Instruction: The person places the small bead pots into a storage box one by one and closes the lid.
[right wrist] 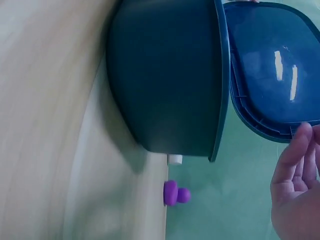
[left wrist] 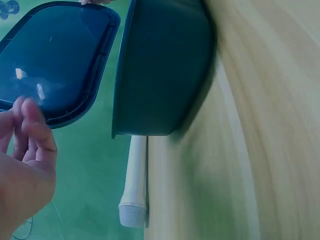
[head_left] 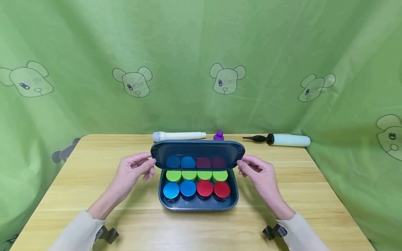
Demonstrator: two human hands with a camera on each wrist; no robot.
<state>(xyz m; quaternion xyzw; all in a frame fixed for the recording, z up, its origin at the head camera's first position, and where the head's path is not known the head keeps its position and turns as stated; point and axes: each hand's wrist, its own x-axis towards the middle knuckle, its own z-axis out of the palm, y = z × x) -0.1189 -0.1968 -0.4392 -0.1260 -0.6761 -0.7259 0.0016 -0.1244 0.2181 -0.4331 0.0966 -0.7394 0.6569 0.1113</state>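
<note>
A dark blue lid [head_left: 198, 148] stands tilted over the far part of a dark blue box [head_left: 198, 205]. My left hand [head_left: 135, 169] pinches the lid's left end between thumb and fingers, and my right hand [head_left: 259, 174] pinches its right end. Inside the box sit round canisters: blue ones [head_left: 188, 188] at front left, red ones [head_left: 205, 188] at front right, and a row of light green ones [head_left: 189, 175] behind, partly hidden by the lid. The lid's shiny underside mirrors the front canisters. Both wrist views show the lid apart from the box's front rim.
Along the table's back edge lie a white microphone-shaped stick [head_left: 180, 136], a purple knobbed piece [head_left: 218, 136] and a white hand pump [head_left: 287, 140] with a black nozzle. A green curtain [head_left: 188, 42] hangs right behind the wooden table [head_left: 94, 167].
</note>
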